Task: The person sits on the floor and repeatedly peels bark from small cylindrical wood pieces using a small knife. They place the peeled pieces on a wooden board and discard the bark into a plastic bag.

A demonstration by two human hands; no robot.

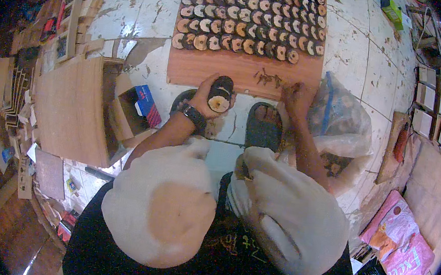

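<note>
In my left hand [208, 100] I grip a short stack of round wood slices [218, 104] with dark sides; the pale face of one points toward me. My right hand [297, 98] is closed at the right front edge of a reddish-brown board [206, 69]. Whatever its fingers hold, if anything, is hidden. Beside that hand, a small heap of thin brown pieces [268, 78], like short screws or pegs, lies on the board. Farther back, many similar slices [252, 16] lie overlapped in rows, several with a dark central spot.
Right of the board stands a clear plastic bag [341, 112] with pale round pieces inside. At left are a large wooden box [70, 108] and a blue-and-red carton [147, 105]. A pink package [400, 242] lies at lower right. Sandals [264, 126] show near the board on white tiles.
</note>
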